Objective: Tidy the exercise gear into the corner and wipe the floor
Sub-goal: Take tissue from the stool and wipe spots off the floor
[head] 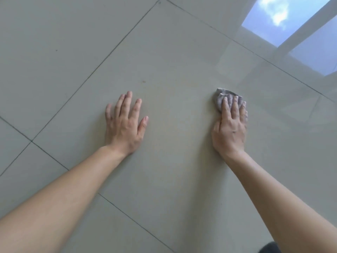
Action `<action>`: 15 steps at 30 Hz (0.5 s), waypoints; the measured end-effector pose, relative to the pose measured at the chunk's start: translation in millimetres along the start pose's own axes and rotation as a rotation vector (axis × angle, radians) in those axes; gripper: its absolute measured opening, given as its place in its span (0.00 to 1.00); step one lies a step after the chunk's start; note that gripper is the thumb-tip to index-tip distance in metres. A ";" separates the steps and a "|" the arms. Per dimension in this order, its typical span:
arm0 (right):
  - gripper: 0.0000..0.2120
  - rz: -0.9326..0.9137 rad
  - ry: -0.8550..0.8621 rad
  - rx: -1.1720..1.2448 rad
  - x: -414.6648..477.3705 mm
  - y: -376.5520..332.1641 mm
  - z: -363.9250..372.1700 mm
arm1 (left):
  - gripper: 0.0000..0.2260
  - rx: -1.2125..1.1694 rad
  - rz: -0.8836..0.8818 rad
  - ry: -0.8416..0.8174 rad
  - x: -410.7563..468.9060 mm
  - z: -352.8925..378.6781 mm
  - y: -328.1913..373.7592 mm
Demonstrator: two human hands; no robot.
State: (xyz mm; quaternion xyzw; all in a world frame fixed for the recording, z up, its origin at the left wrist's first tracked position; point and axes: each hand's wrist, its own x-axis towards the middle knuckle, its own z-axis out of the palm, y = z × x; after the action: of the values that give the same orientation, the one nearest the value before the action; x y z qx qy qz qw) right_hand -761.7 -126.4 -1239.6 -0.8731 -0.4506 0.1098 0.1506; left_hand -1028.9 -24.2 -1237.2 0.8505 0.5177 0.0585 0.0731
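Both palms faced down. The left hand (125, 123) lay splayed, empty, probably bracing; straight fingers (236, 106) of the right hand (229, 128) pressed the grey rag (219, 96) beneath them.

We have our left hand (125, 125) flat on the tiled floor (173, 61) at 9 o'clock. Our right hand (230, 128) at 3 o'clock presses straight fingers onto a grey cloth (221, 96). Between them, bare tile gives a lane toward 12 o'clock. Our forearms block 7 and 5 o'clock. A dark shape (271, 248) we cannot identify sits at the 5 o'clock edge.
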 end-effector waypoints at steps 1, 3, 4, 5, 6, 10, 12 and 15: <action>0.33 -0.049 -0.003 0.006 -15.0 -9.4 7.1 | 0.28 0.005 -0.012 0.009 -11.2 2.1 2.4; 0.31 -0.169 -0.040 0.021 -43.3 -25.1 17.8 | 0.27 -0.001 -0.045 -0.013 -34.9 4.9 6.2; 0.30 -0.245 -0.072 0.019 -57.2 -29.9 21.1 | 0.27 -0.003 -0.056 -0.040 -48.0 5.4 7.8; 0.28 -0.320 -0.104 0.001 -70.3 -32.2 23.0 | 0.26 0.000 -0.067 -0.075 -62.1 4.6 9.4; 0.26 -0.380 -0.129 -0.029 -82.8 -33.5 22.6 | 0.26 0.003 -0.086 -0.116 -75.8 2.3 10.6; 0.17 -0.325 -0.318 -0.103 -114.6 -39.9 -20.6 | 0.22 -0.043 -0.214 -0.394 -112.9 -51.8 24.4; 0.13 -0.204 -0.394 -0.073 -115.0 -51.6 -67.8 | 0.21 -0.053 -0.209 -0.446 -121.3 -99.0 32.3; 0.15 -0.121 -0.381 -0.063 -103.7 -77.5 -162.3 | 0.21 -0.008 -0.128 -0.381 -117.0 -196.1 41.1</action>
State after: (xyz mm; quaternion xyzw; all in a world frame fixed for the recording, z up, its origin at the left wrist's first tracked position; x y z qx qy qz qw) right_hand -826.1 -195.6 -1054.7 -0.8120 -0.5260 0.2495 0.0413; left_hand -1080.9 -134.4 -1039.7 0.8111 0.5474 -0.1061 0.1767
